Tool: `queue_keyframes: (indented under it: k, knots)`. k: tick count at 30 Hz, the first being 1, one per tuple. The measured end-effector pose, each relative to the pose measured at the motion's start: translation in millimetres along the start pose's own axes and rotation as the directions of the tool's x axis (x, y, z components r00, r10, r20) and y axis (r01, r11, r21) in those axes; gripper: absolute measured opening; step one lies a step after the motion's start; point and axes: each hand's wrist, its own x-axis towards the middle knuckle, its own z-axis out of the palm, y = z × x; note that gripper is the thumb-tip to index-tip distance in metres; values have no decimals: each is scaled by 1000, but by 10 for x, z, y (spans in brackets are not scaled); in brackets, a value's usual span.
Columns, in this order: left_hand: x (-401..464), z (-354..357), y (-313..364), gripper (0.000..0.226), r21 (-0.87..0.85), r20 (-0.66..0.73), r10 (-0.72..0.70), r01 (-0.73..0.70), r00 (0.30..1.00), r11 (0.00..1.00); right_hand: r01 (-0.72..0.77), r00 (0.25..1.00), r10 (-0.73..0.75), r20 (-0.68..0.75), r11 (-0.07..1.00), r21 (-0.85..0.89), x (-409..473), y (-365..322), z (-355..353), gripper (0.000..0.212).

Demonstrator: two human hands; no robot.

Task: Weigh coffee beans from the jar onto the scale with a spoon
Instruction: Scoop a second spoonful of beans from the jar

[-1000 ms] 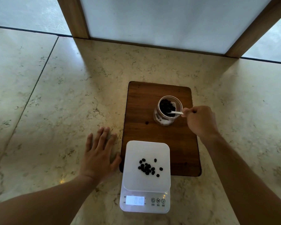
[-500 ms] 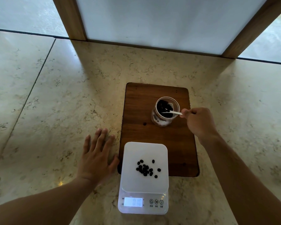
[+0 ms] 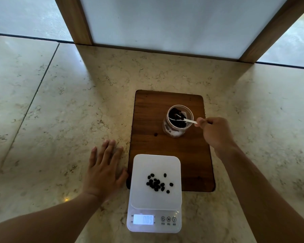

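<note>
A clear jar (image 3: pixel 174 131) of dark coffee beans stands open on a wooden board (image 3: pixel 188 160). My right hand (image 3: pixel 216 133) pinches the handle of a small white spoon (image 3: pixel 186 119) whose bowl dips into the jar among the beans. In front of the board sits a white scale (image 3: pixel 154 193) with several beans (image 3: pixel 157 183) lying on its platform and a lit display (image 3: pixel 143 219). My left hand (image 3: pixel 104 171) rests flat on the counter just left of the scale, fingers spread, holding nothing.
The marble counter (image 3: pixel 60 120) spreads wide to the left and right. A white panel (image 3: pixel 165 23) framed by wooden posts stands at the back edge behind the board. One stray bean (image 3: pixel 155 134) lies on the board left of the jar.
The spoon has pushed a little deeper across the jar's mouth. The scale's reading has flickered. My left hand has stayed flat on the counter.
</note>
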Motion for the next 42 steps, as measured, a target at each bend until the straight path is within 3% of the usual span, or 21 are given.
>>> queue_keyframes:
  k: [29, 42]
  knots:
    - [1, -3, 1, 73, -12, -22, -4, 3, 1000, 1000, 54, 999, -54, 3, 995, 87, -122, 96, -192, 28]
    - [7, -17, 17, 72, -41, -39, -9, 7, 999, 999, 127, 985, -134, 106, 989, 71, -544, 302, -221, 25]
